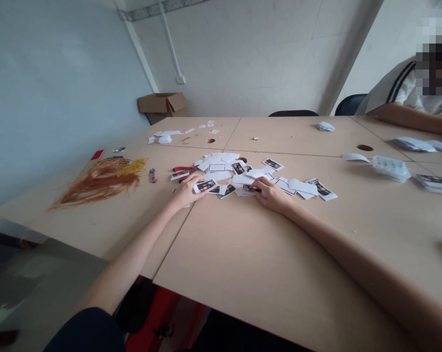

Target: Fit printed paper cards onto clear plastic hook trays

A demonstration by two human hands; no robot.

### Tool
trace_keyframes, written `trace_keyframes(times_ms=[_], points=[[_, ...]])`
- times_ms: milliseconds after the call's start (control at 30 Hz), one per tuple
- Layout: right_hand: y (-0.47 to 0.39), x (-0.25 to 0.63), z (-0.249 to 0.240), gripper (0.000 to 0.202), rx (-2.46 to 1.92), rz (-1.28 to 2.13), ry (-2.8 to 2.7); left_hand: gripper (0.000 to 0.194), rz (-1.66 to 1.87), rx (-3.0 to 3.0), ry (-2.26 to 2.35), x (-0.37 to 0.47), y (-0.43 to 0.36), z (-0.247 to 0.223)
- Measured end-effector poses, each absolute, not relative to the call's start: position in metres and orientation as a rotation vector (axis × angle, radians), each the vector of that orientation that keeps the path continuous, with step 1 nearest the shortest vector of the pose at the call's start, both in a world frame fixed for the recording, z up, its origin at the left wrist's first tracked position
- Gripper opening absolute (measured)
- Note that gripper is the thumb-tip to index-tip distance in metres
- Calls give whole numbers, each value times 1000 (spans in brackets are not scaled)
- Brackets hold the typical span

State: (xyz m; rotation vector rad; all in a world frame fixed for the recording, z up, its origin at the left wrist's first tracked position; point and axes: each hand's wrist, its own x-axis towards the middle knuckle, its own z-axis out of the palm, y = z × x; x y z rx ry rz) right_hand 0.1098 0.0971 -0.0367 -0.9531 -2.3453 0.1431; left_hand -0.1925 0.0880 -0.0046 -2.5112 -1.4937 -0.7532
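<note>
My left hand [189, 191] is closed on a small white-bordered photo card [205, 186], holding it by its left side just above the table. At the right of the scattered pile, my right hand [274, 194] has its fingers curled onto the edge of another dark photo card [250, 188]. Between and beyond both hands spreads the pile of cards [221, 159], some showing dark pictures, others white backs or black outlined frames. Red-handled pliers [182, 168] lie partly under the cards beside my left hand.
Orange-brown strands [99, 183] and yellow threads [133, 167] lie at the left, near a small pink tool [153, 176]. Paper scraps [165, 137] are at the back. Card stacks [413, 143] and a clear plastic pack [390, 167] sit at the right, near another person's arm [418, 120].
</note>
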Motion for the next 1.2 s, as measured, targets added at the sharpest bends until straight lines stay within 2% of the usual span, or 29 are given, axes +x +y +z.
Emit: trace_keyframes(times_ms=[200, 467, 1200], points=[[97, 110, -37, 26, -955, 134, -2348, 31, -761, -2516, -1472, -194, 90, -6], [97, 110, -36, 26, -958, 121, -2357, 24, -970, -2411, -1312, -190, 87, 3], [98, 110, -38, 27, -958, 109, -2361, 28, -1086, -2384, -1386, -188, 86, 1]])
